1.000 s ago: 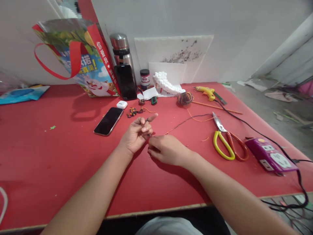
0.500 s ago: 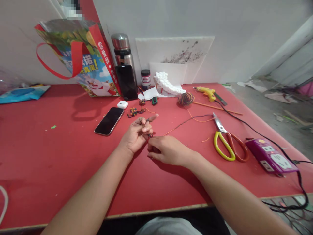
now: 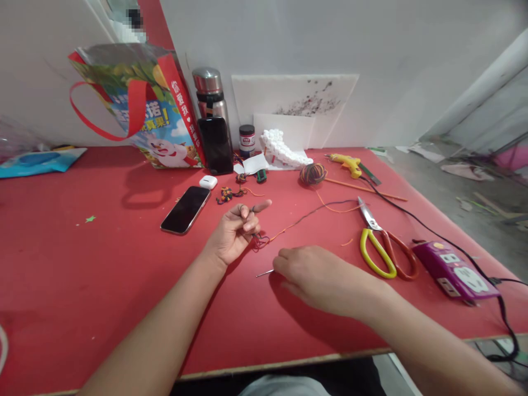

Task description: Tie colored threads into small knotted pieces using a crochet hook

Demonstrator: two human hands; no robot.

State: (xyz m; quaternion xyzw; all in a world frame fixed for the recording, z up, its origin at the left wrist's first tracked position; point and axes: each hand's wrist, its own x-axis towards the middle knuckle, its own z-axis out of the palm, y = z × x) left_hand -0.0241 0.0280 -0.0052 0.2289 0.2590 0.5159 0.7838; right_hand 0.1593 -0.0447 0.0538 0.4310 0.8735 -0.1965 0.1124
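Note:
My left hand [image 3: 236, 232] rests on the red table [image 3: 103, 264] with a thin multicoloured cord [image 3: 305, 218] wound around its fingers. A small tangled loop of that cord [image 3: 260, 241] hangs just right of the fingertips. The cord runs back and right toward a ball of thread [image 3: 312, 173]. My right hand [image 3: 315, 276] lies a little nearer to me and to the right, apart from the left hand. Its fingers pinch a thin metal needle [image 3: 264, 272] whose tip points left along the table.
Yellow-and-orange scissors [image 3: 383, 250] and a purple power strip [image 3: 456, 269] with a black cable lie to the right. A phone [image 3: 185, 209], an earbud case [image 3: 208, 182], a printed bag [image 3: 144, 115], a flask [image 3: 209, 93], white foam [image 3: 284, 148] and a yellow glue gun [image 3: 345, 161] stand further back.
My right hand has drawn back from the left hand, toward me and to the right, taking the needle with it. A loop of cord now shows beside the left fingers.

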